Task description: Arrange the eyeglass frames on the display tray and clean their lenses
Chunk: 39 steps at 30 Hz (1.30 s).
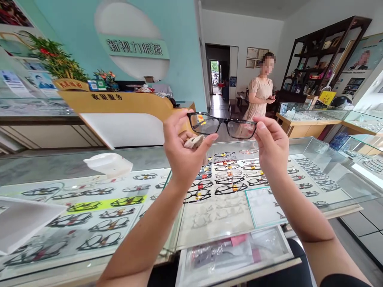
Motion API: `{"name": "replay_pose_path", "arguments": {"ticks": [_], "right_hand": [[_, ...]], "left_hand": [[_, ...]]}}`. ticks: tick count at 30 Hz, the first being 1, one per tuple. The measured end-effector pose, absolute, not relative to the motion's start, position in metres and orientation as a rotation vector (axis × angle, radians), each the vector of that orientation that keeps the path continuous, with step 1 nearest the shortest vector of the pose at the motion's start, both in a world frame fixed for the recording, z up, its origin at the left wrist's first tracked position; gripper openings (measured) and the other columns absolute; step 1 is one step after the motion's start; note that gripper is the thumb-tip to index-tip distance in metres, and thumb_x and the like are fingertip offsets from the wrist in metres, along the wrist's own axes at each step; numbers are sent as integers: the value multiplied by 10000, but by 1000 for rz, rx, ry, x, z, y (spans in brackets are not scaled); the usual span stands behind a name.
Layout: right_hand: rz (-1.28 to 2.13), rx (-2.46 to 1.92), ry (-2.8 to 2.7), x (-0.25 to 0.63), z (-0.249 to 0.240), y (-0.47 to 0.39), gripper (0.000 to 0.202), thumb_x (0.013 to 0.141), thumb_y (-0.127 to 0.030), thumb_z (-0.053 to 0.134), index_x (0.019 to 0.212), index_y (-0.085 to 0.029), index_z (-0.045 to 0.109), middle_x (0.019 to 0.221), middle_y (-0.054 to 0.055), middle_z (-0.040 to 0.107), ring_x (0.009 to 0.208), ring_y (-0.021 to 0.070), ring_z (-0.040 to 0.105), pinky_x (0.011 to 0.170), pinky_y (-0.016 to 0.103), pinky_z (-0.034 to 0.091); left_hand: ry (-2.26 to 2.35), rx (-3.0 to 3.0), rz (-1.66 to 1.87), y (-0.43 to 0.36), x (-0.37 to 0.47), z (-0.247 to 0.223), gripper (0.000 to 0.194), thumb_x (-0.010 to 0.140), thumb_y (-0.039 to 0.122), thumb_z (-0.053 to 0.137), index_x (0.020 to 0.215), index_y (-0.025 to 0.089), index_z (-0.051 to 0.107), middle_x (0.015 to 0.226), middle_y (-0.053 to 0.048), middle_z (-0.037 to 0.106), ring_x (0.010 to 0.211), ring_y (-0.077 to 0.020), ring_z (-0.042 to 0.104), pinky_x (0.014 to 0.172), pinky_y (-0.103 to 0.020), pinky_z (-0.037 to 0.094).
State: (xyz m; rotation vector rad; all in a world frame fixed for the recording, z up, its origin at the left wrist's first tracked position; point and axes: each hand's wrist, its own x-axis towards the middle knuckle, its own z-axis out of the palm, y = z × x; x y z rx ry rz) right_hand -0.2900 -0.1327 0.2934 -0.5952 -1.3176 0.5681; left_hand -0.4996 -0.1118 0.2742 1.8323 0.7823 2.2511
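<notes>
A pair of black-framed eyeglasses [223, 124] is held up in front of me, above the glass display counter. My left hand [184, 149] grips the frame's left end between thumb and fingers, and a crumpled pale cloth [194, 142] is tucked in the same palm. At the frame's other end, my right hand [272, 141] pinches the corner by the lens. A yellow-red sticker shows at the left lens; whether it is on the lens or seen through it I cannot tell.
Rows of eyeglasses [230, 188] lie inside the glass counter [209, 229]. Below it an open drawer [233, 259] holds plastic-wrapped packets. A white plastic container [107, 164] stands on the left glass, near a white box [26, 223]. Beyond the counter a person [259, 93] stands.
</notes>
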Motion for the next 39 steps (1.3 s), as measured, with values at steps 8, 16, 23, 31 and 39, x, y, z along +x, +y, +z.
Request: {"name": "replay_pose_path", "arguments": {"ticks": [8, 16, 23, 31, 39], "right_hand": [[738, -745, -1261, -283, 266, -200, 191, 906, -461, 801, 961, -278, 808, 898, 2, 770, 859, 161, 666, 804, 331, 551], [896, -837, -1268, -295, 246, -247, 249, 852, -517, 820, 885, -270, 805, 992, 19, 818, 923, 192, 697, 844, 359, 566], [982, -824, -1334, -295, 238, -261, 317, 914, -584, 766, 981, -275, 789, 1063, 19, 805, 988, 189, 702, 929, 372, 560], [767, -1315, -2186, -254, 155, -311, 218, 1070, -374, 610, 1125, -205, 736, 1114, 92, 806, 1026, 251, 720, 911, 401, 510], [240, -1631, -2662, -250, 97, -353, 241, 1103, -337, 603, 974, -180, 733, 945, 72, 789, 890, 242, 669, 778, 382, 351]], "left_hand": [[869, 1636, 2138, -197, -499, 249, 698, 669, 241, 1025, 1240, 315, 630, 1211, -49, 777, 528, -73, 629, 367, -192, 452], [960, 1391, 2056, -271, -508, 234, 653, 679, 242, 1011, 1169, 289, 581, 1105, -49, 837, 388, -106, 595, 210, -203, 347], [997, 1381, 2072, -289, -511, 221, 648, 671, 318, 1027, 1119, 302, 560, 1061, -55, 843, 504, -157, 687, 271, -213, 395], [1083, 1387, 2311, -273, -542, 209, 709, 546, 354, 1056, 1064, 270, 579, 922, -4, 768, 702, -176, 746, 402, -187, 465], [1262, 1342, 2295, -251, -554, 212, 821, 448, 558, 1023, 1008, 253, 506, 920, -1, 670, 704, -149, 687, 411, -174, 401]]}}
